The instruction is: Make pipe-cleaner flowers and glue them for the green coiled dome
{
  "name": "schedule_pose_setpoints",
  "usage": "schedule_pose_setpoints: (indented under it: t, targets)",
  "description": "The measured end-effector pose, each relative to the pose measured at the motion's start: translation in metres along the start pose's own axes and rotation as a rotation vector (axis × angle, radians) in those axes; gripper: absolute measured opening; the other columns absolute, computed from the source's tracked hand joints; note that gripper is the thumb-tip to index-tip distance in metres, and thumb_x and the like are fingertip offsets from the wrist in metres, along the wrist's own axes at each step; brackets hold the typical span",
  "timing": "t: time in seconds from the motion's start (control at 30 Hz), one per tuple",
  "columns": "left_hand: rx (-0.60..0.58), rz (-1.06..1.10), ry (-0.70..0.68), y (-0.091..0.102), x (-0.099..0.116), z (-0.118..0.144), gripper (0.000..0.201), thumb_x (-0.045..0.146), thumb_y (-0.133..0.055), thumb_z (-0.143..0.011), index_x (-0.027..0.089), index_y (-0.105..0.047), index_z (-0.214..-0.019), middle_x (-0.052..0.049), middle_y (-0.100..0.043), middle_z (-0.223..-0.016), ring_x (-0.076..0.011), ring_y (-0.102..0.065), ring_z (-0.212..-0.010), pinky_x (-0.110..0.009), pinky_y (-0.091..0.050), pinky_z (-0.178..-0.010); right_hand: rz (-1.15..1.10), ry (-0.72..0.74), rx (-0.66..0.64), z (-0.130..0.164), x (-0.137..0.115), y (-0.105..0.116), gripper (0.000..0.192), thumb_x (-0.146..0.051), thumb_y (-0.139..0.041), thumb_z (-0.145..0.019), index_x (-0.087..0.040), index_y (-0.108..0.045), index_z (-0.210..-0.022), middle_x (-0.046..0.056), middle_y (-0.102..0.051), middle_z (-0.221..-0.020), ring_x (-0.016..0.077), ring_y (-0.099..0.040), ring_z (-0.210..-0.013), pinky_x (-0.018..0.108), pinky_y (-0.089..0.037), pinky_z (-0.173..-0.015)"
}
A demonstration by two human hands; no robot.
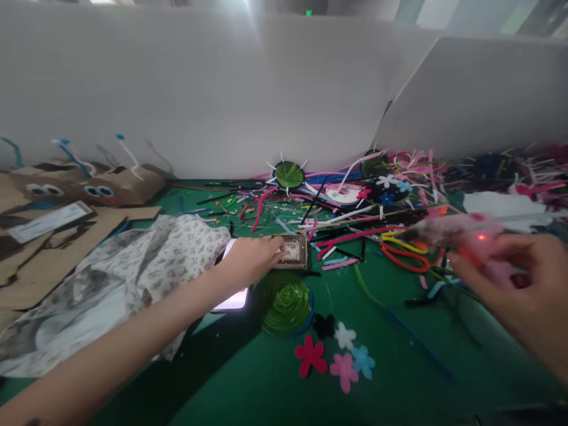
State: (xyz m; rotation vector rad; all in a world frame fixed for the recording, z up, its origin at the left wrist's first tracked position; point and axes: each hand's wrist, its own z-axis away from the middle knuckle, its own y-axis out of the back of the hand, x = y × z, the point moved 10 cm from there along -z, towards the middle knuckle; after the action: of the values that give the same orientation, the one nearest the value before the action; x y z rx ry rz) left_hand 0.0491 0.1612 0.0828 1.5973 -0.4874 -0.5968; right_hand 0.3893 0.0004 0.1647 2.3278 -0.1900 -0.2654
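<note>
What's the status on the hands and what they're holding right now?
Left hand touching small brown box. Right hand gripping pink glue gun, red light on. Pipe cleaner clutter beyond the box.
</note>
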Motion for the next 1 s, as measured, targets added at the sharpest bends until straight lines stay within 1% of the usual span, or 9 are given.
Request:
schedule_pose_setpoints:
  t: [0.07, 0.1, 0.23, 0.33, 0.43, 0.6, 0.7, 0.83, 1.0]
  targets:
    - [0.125, -0.036, -0.045, 0.018, 0.015, 0.022, 0.022, 0.032, -0.042, -0.098, 0.021, -0.062, -0.099, -0.003, -0.073, -0.074, -0.0223, -0.069, -0.066, -0.027, -0.036, -0.050, -0.028, 0.090, -0.026, 0.015, -0.048, -0.010, 0.064, -0.080, -0.035, -0.079, -0.021, -0.054, -0.091, 0.008, -0.066, -0.083, 0.0180, -0.062, -0.065, 0.029, -0.041, -0.052]
    - [0.153, -0.020, -0.065, 0.023, 0.024, 0.035, 0.022, 0.030, -0.042, -0.098, 0.021, -0.062, -0.097, -0.002, -0.072, -0.073, -0.0216, -0.068, -0.064, -0.027, -0.036, -0.050, -0.042, 0.077, -0.065, 0.027, -0.057, -0.014, 0.062, -0.079, -0.035, -0.080, -0.021, -0.055, -0.092, 0.007, -0.067, -0.084, 0.0174, -0.063, -0.063, 0.028, -0.042, -0.051]
    - [0.427, 0.229, -0.189, 0.043, 0.072, 0.098, 0.019, 0.028, -0.042, -0.099, 0.021, -0.059, -0.093, 0.001, -0.070, -0.070, -0.0152, -0.063, -0.054, -0.027, -0.038, -0.049, -0.113, -0.002, -0.116, 0.084, -0.051, -0.015, 0.049, -0.067, -0.050, -0.082, -0.021, -0.057, -0.096, 0.008, -0.070, -0.096, 0.0183, -0.068, -0.070, 0.027, -0.050, -0.054]
    - [0.483, 0.390, -0.211, 0.032, 0.103, 0.128, 0.012, 0.019, -0.048, -0.096, 0.019, -0.059, -0.092, 0.004, -0.062, -0.058, -0.0126, -0.055, -0.046, -0.027, -0.037, -0.047, -0.094, 0.019, -0.109, 0.119, -0.048, -0.014, 0.042, -0.057, -0.058, -0.082, -0.020, -0.060, -0.102, 0.008, -0.071, -0.100, 0.0191, -0.070, -0.074, 0.026, -0.053, -0.056]
    - [0.499, 0.485, -0.253, 0.020, 0.130, 0.140, 0.011, 0.015, -0.051, -0.094, 0.016, -0.062, -0.092, 0.004, -0.062, -0.057, -0.0122, -0.054, -0.046, -0.026, -0.037, -0.046, -0.060, 0.021, -0.071, 0.139, -0.053, -0.010, 0.043, -0.046, -0.066, -0.082, -0.018, -0.060, -0.113, 0.009, -0.071, -0.100, 0.0205, -0.071, -0.075, 0.028, -0.055, -0.061]
    - [0.489, 0.518, -0.397, 0.010, 0.161, 0.143, 0.029, 0.013, -0.040, -0.098, 0.015, -0.067, -0.092, 0.000, -0.074, -0.083, -0.0155, -0.067, -0.075, -0.028, -0.049, -0.066, -0.049, 0.266, 0.080, 0.150, -0.085, 0.009, 0.064, -0.019, -0.082, -0.069, -0.014, -0.057, -0.127, 0.007, -0.073, -0.094, 0.0193, -0.071, -0.073, 0.027, -0.056, -0.068]
    - [0.476, 0.531, -0.391, 0.005, 0.164, 0.142, 0.028, 0.016, -0.041, -0.099, 0.019, -0.069, -0.095, 0.001, -0.075, -0.101, -0.0168, -0.066, -0.095, -0.031, -0.048, -0.085, -0.091, 0.386, 0.089, 0.153, -0.099, 0.015, 0.072, -0.008, -0.084, -0.061, -0.010, -0.057, -0.127, 0.009, -0.074, -0.093, 0.0204, -0.071, -0.076, 0.028, -0.057, -0.072]
    - [0.469, 0.522, -0.348, 0.005, 0.158, 0.140, 0.028, 0.017, -0.042, -0.100, 0.020, -0.069, -0.096, 0.003, -0.075, -0.102, -0.0151, -0.064, -0.098, -0.031, -0.043, -0.094, -0.158, 0.354, 0.059, 0.151, -0.099, 0.015, 0.062, -0.003, -0.083, -0.061, -0.010, -0.063, -0.119, 0.011, -0.074, -0.092, 0.0215, -0.071, -0.078, 0.030, -0.057, -0.074]
    - [0.477, 0.433, -0.349, 0.028, 0.112, 0.119, 0.022, 0.015, -0.045, -0.098, 0.017, -0.066, -0.103, -0.001, -0.074, -0.103, -0.0164, -0.063, -0.098, -0.032, -0.046, -0.090, -0.183, 0.268, 0.060, 0.151, -0.087, 0.014, 0.065, -0.005, -0.082, -0.063, -0.015, -0.061, -0.124, 0.009, -0.074, -0.095, 0.0207, -0.071, -0.076, 0.029, -0.057, -0.071]
